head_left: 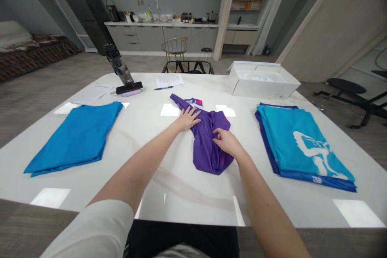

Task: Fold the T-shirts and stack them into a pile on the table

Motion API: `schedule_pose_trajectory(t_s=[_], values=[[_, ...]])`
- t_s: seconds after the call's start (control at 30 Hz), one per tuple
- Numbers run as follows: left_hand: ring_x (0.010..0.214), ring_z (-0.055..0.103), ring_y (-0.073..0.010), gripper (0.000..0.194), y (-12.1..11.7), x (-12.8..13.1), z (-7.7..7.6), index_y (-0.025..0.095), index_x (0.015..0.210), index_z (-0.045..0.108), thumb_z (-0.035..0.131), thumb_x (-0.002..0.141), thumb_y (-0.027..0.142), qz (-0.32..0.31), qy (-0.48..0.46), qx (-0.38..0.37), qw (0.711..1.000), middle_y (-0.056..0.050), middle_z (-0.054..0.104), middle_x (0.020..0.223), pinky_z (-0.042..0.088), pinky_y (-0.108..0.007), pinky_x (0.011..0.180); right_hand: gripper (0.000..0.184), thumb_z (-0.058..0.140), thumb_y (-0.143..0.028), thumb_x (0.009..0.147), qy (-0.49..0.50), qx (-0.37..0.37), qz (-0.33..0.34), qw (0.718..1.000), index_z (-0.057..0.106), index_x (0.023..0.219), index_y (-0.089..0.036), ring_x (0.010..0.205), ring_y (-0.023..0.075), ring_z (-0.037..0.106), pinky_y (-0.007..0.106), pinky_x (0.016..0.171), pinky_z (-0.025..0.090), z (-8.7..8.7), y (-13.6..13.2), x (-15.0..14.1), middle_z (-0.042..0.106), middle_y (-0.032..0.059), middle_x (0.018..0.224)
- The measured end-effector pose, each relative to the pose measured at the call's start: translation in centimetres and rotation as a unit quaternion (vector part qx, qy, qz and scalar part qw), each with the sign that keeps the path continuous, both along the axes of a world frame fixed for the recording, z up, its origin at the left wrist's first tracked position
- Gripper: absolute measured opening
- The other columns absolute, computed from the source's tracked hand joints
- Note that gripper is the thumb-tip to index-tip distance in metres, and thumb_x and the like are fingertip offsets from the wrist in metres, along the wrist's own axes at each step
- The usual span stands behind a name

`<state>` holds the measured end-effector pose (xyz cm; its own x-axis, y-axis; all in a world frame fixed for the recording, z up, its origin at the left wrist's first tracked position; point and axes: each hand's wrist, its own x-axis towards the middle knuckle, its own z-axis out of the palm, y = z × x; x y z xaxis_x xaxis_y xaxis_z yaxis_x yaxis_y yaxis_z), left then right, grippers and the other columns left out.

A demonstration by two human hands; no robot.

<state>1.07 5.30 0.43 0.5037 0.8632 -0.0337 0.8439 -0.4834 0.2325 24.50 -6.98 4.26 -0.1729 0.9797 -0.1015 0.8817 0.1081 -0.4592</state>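
Note:
A crumpled purple shirt point(208, 157) lies in the middle of the white table, its collar end with a red and white patch pointing away from me. My left hand point(186, 120) rests flat on its upper left part, fingers spread. On the right side of the cloth, my right hand point(225, 141) has its fingers curled together in a pinch on the purple fabric. To the left lies a folded blue shirt point(75, 135). Over on the right is a stack of folded shirts, a light blue shirt point(290, 141) with a white print on top of darker blue ones.
On the white table point(169, 193), a white open box point(260, 88) stands at the back right. A handheld vacuum cleaner point(121, 68), a pen point(163, 88) and paper sheets point(173, 80) are at the back. Beyond are chairs and a kitchen counter point(187, 25).

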Motion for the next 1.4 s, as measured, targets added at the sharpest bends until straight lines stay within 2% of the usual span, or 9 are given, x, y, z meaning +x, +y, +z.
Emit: schedule_pose_trajectory(t_s=[0.17,0.3,0.4,0.5,0.67,0.8,1.07,1.23,1.4], values=[[0.159,0.018,-0.0360,0.058,3.5,0.5,0.4,0.024,0.158,0.042,0.049,0.103,0.042,-0.057,-0.049,0.024,0.997,-0.011,0.030,0.170,0.020,-0.060,0.126,0.011,0.066,-0.013,0.084,0.027,0.010,-0.003,1.000,0.071,0.089,-0.021,0.070,0.0167,0.064,0.026,0.066,0.040,1.1,-0.9,-0.9,0.070,0.0003,0.071],[0.151,0.038,-0.0290,0.044,3.6,1.3,1.3,0.018,0.141,0.061,0.051,0.099,0.022,0.009,-0.119,0.046,0.992,-0.014,0.044,0.161,0.032,-0.046,0.124,0.008,0.069,-0.016,0.082,0.111,-0.022,0.059,0.992,0.065,0.079,-0.022,0.066,0.0148,0.065,0.024,0.061,0.039,1.5,-2.3,-2.9,0.070,-0.0019,0.068],[0.134,0.055,-0.0239,0.040,1.4,2.2,2.3,0.018,0.129,0.068,0.043,0.098,0.014,0.072,-0.147,0.086,0.983,-0.012,0.059,0.143,0.041,-0.039,0.117,0.009,0.070,-0.015,0.080,0.177,-0.081,0.129,0.972,0.064,0.078,-0.021,0.066,0.0139,0.066,0.023,0.060,0.041,1.2,-3.5,-4.9,0.071,-0.0024,0.070],[0.123,0.059,-0.0293,0.034,-2.1,3.4,3.2,0.021,0.127,0.067,0.048,0.102,0.036,0.129,-0.118,0.129,0.976,-0.011,0.063,0.131,0.045,-0.047,0.110,0.005,0.071,-0.017,0.081,0.248,-0.179,0.187,0.934,0.069,0.085,-0.019,0.065,0.0135,0.067,0.022,0.061,0.046,0.9,-4.5,-6.5,0.072,-0.0014,0.071],[0.118,0.059,-0.0311,0.035,-6.2,3.9,4.0,0.021,0.124,0.065,0.060,0.097,0.042,0.104,-0.019,0.093,0.990,-0.013,0.061,0.130,0.049,-0.044,0.100,0.029,0.075,-0.036,0.084,0.352,-0.302,0.231,0.855,0.074,0.107,-0.019,0.074,0.0171,0.071,0.024,0.059,0.053,1.2,-4.7,-6.3,0.076,0.0046,0.091],[0.105,0.065,-0.0238,0.020,-6.2,1.9,4.4,0.020,0.109,0.067,0.049,0.102,0.024,0.135,-0.039,0.041,0.989,-0.010,0.065,0.117,0.052,-0.036,0.089,0.029,0.071,-0.045,0.086,0.339,-0.198,0.143,0.908,0.073,0.096,-0.018,0.063,0.0154,0.065,0.024,0.055,0.049,1.2,-2.9,-4.3,0.070,0.0023,0.076],[0.119,0.058,-0.0280,0.036,-6.2,1.0,4.6,0.023,0.122,0.065,0.064,0.096,0.047,0.044,-0.073,0.082,0.993,-0.009,0.062,0.126,0.048,-0.042,0.103,0.025,0.060,-0.038,0.087,0.218,0.119,-0.059,0.967,0.072,0.097,-0.019,0.076,0.0182,0.061,0.032,0.077,0.050,-1.6,0.9,-1.2,0.072,0.0053,0.090],[0.112,0.062,-0.0274,0.024,-5.6,1.3,3.8,0.020,0.112,0.068,0.068,0.093,0.034,0.054,-0.046,0.049,0.996,-0.012,0.063,0.122,0.052,-0.037,0.091,0.029,0.061,-0.039,0.086,0.215,0.061,-0.093,0.970,0.072,0.101,-0.017,0.074,0.0172,0.061,0.029,0.073,0.049,-3.2,2.8,0.0,0.069,0.0033,0.084],[0.098,0.067,-0.0214,0.008,-3.8,-0.9,4.7,0.020,0.095,0.070,0.064,0.094,0.026,0.088,-0.128,-0.015,0.988,-0.008,0.068,0.109,0.052,-0.031,0.086,0.021,0.068,-0.035,0.087,0.142,-0.058,-0.117,0.981,0.070,0.096,-0.017,0.061,0.0139,0.060,0.024,0.061,0.044,-2.0,7.5,0.3,0.066,-0.0001,0.068]])
